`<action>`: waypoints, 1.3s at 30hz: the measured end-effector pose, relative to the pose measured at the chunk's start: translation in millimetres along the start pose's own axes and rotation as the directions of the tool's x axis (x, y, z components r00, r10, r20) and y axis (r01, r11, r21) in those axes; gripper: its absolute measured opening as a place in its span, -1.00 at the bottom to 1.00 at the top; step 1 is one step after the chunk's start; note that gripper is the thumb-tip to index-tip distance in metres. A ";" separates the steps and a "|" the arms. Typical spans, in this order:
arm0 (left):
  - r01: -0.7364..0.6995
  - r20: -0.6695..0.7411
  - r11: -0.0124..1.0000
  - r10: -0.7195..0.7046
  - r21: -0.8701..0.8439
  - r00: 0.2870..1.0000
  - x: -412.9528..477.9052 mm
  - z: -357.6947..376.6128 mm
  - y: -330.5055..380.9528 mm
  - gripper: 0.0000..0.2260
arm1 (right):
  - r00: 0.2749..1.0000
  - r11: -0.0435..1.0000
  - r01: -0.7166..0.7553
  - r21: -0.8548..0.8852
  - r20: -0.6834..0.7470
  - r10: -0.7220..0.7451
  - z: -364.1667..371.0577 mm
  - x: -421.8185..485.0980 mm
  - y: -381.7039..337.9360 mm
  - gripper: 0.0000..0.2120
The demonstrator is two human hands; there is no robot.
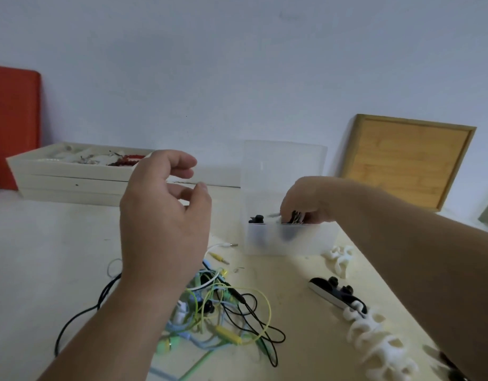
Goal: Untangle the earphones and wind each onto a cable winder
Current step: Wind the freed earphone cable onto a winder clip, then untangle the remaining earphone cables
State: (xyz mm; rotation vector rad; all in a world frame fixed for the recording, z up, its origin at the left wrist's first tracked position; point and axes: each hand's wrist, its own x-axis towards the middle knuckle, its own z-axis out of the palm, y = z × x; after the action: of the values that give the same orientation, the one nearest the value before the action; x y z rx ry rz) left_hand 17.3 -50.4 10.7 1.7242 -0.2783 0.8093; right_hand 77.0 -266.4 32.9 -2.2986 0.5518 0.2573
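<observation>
A tangle of earphone cables (pixel 223 312) in black, yellow-green, pale blue and white is spread on the pale tabletop (pixel 44 257) in the near centre, with a black lead trailing off to the left and 2 loose jack plugs (pixel 223 261) lying just beyond it. The left hand (pixel 163 215) is held raised above the tangle, back toward the camera, forearm rising from the lower left; its fingers are loosely curled and the thumb is apart from them, and nothing is gripped. The right arm is stretched in from the lower right, and the right hand (pixel 306 200) is dipped, wrist bent, into a translucent plastic box (pixel 281 237), whose lid stands upright behind it. The fingertips are curled round a small dark bundle (pixel 295 217) at the box rim; exactly what the bundle is cannot be told. Another dark item (pixel 257 219) sits in the box's left part. To the right of the tangle, white cable winders (pixel 374 342) are lined up in a row, with a black winder (pixel 336 294) at its far end and 1 more white winder (pixel 339 257) just beside the box. Farther back, stacked cream trays (pixel 72 182) holding beads, a red board (pixel 14 125) and a wooden-framed panel (pixel 407 160) are set against the wall.
</observation>
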 end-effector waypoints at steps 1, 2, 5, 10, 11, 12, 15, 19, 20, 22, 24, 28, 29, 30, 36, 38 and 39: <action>0.002 -0.001 1.000 -0.002 0.003 1.000 0.2 0.0 -0.7 -0.77 | 1.000 0.996 0.007 -0.090 0.021 -0.006 4.4 2.0 0.2 -0.87; 0.004 0.000 1.000 -0.004 0.006 1.000 0.3 -0.1 -1.5 -0.77 | 0.999 0.986 0.023 -0.167 0.038 -0.016 7.9 4.4 0.2 -0.77; 0.004 0.005 1.000 -0.004 0.023 1.000 0.9 0.1 -3.8 -0.77 | 0.995 0.978 0.071 -0.196 0.085 -0.056 7.2 6.0 -1.0 -0.64; 0.011 0.007 0.997 -0.011 0.080 1.000 4.6 -2.6 -8.7 -0.80 | 0.984 0.834 0.126 -0.537 -0.036 -0.172 1.7 -2.1 -2.6 -0.65; 0.023 0.008 0.995 -0.024 0.099 1.000 6.4 -3.4 -10.0 -0.81 | 0.983 0.801 0.122 -0.587 -0.043 -0.180 5.5 -2.1 -2.1 -0.66; 0.040 0.017 0.992 -0.042 0.121 0.999 7.8 -4.3 -11.5 -0.83 | 0.982 0.803 0.115 -0.584 -0.058 -0.183 9.4 0.9 -0.8 -0.71; 0.096 0.101 0.972 -0.119 0.214 0.988 9.8 -3.5 -17.6 -0.89 | 0.977 0.843 0.136 -0.521 -0.072 -0.202 12.1 6.8 1.4 -0.80; 0.115 0.290 0.941 -0.212 0.318 0.933 6.2 -0.5 -24.3 -0.91 | 0.964 0.918 0.206 -0.339 -0.093 -0.251 2.4 0.8 3.2 -0.66; 0.111 0.328 0.937 -0.225 0.332 0.918 5.9 -0.1 -24.9 -0.91 | 0.943 0.914 0.225 -0.337 -0.159 -0.291 1.2 -5.8 2.0 -0.72; 0.104 0.383 0.935 -0.238 0.339 0.893 5.6 -0.7 -24.5 -0.92 | 0.854 0.901 0.307 -0.308 -0.328 -0.403 1.4 -28.2 -0.5 -0.89; 0.083 0.439 0.944 -0.226 0.320 0.870 6.2 -2.5 -23.3 -0.91 | 0.848 0.903 0.413 -0.115 -0.313 -0.428 4.2 -58.7 0.4 -0.90; 0.061 0.688 0.975 -0.196 0.215 0.699 6.6 -9.8 -14.9 -0.81 | 0.906 0.865 0.391 -0.314 0.298 -0.301 29.6 -113.0 9.1 -0.66; 0.035 0.758 0.974 -0.198 0.226 0.622 5.9 -11.6 -12.7 -0.76 | 0.886 0.846 0.417 -0.333 0.359 -0.295 37.4 -115.6 13.8 -0.71; -0.012 0.815 0.966 -0.211 0.258 0.540 4.4 -12.7 -11.5 -0.69 | 0.873 0.852 0.438 -0.287 0.363 -0.327 44.4 -114.0 18.5 -0.79; -0.203 0.858 0.883 -0.319 0.423 0.402 -0.3 -9.9 -17.7 -0.50 | 0.916 0.918 0.395 0.040 0.058 -0.397 59.3 -106.4 36.3 -0.74; -0.204 0.846 0.877 -0.320 0.434 0.427 0.6 -9.8 -17.9 -0.49 | 0.915 0.918 0.395 -0.037 0.097 -0.390 66.2 -109.6 42.5 -0.61; -0.206 0.845 0.876 -0.318 0.435 0.430 0.4 -10.4 -17.8 -0.49 | 0.905 0.904 0.419 -0.084 0.120 -0.409 70.4 -112.0 43.8 -0.62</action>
State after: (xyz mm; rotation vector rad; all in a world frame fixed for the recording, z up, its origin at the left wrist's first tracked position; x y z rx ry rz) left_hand 23.9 -35.1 -1.4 2.5396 -0.7981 -0.2828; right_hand -43.9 -208.9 -5.8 -2.4259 -0.0125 0.1950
